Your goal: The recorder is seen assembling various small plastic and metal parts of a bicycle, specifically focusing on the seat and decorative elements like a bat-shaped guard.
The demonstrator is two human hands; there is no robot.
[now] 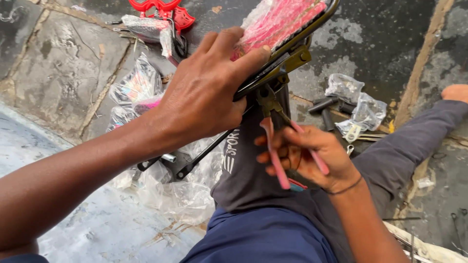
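My left hand (207, 90) grips the underside edge of a pink bicycle saddle (278, 22) wrapped in clear plastic, with its black rail frame (287, 51) turned toward me. My right hand (307, 158) holds pink-handled pliers (278, 136). The pliers' jaws sit at the clamp under the saddle rail (267, 95). A black seat post (195, 158) runs down-left from the clamp over my grey-trousered leg.
Crumpled clear plastic bags (180, 192) lie on the stone floor by my left leg. A red plastic part (168, 9) and wrapped pieces sit at the top. Black handlebar grips and small bagged parts (348, 104) lie to the right, near my bare foot (456, 92).
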